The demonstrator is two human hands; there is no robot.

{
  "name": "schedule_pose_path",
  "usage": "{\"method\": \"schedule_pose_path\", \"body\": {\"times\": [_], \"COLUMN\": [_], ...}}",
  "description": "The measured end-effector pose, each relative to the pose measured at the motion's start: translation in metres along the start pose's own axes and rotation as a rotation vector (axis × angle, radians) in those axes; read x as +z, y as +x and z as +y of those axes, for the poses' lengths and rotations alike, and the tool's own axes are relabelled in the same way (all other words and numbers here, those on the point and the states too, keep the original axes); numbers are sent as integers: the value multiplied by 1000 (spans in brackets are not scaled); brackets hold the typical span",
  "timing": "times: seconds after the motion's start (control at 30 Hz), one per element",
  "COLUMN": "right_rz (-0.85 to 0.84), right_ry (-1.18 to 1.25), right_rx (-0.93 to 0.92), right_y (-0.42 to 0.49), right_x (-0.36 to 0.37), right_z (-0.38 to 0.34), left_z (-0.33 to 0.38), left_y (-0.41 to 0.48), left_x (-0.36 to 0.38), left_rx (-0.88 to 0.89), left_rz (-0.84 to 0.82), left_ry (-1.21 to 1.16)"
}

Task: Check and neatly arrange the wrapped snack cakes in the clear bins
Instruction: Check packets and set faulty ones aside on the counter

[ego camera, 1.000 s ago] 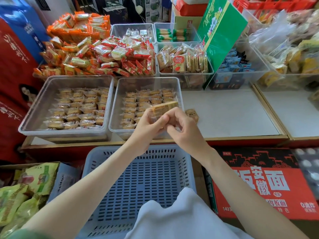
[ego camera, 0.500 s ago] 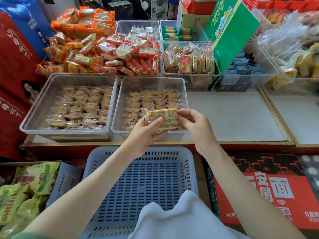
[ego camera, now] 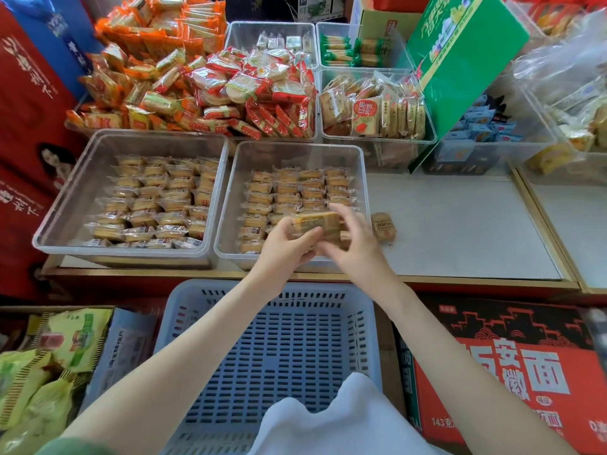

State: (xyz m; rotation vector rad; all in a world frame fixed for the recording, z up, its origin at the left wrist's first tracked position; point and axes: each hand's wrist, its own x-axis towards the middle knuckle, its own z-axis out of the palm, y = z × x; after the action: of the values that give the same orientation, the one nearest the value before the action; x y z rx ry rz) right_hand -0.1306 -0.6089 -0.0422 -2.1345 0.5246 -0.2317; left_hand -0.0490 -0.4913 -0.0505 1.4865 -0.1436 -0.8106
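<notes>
Two clear bins stand side by side on the shelf, a left bin (ego camera: 65, 205) and a right bin (ego camera: 230, 205), both lined with rows of wrapped snack cakes. Over the right bin's front corner my left hand (ego camera: 282, 251) grips a wrapped snack cake (ego camera: 315, 222) from below. My right hand (ego camera: 356, 247) is at the cake's right end, its fingers blurred and partly over the wrapper. One loose wrapped cake (ego camera: 383, 226) lies on the shelf just right of the right bin.
A grey shelf surface (ego camera: 460, 224) stretches right of the bins. Behind are piles of orange and red packs (ego camera: 184, 83), more clear bins of biscuits (ego camera: 374, 110) and a green box (ego camera: 460, 50). Below me sits a blue slotted basket (ego camera: 272, 356), beside a red carton (ego camera: 512, 372).
Both hands have lowered the held cake toward the right bin's front right corner. The right hand has shifted over the cake's end. The camera has tilted down slightly.
</notes>
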Motion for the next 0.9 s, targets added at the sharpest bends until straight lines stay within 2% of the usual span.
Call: {"method": "schedule_pose_path", "body": {"times": [0.07,0.13,0.2,0.23,0.33,0.4,0.47,0.57,0.7,0.9], "right_rz": [-144,-104,-99,-111,-204,-329,-402,-490,-643,-681], "right_ry": [-14,88,191,160,-217,-436,-590,-841,-1236,-1391], "right_rx": [67,165,280,308,193,102,43,56,17,20], "right_y": [3,13,23,28,45,52,60,70,79,77], "right_x": [5,3,-5,-10,-22,-21,-10,-1,-1,-1], "right_z": [1,4,13,19,41,54,72,80,59,43], "left_z": [3,4,-1,-5,-20,-32,-40,-46,-44,-42], "left_y": [0,7,20,28,53,65,70,69,67,66], "left_x": [3,2,-3,-9,-32,-45,-53,-53,-52,-51], "left_rx": [28,18,37,72,233,308,356,458,456,420], "left_rz": [-117,-261,-328,-337,-393,-467,-482,-454,-391,-397], "left_ry": [59,142,389,582,1278,1558,1634,1669,1642,1624]}}
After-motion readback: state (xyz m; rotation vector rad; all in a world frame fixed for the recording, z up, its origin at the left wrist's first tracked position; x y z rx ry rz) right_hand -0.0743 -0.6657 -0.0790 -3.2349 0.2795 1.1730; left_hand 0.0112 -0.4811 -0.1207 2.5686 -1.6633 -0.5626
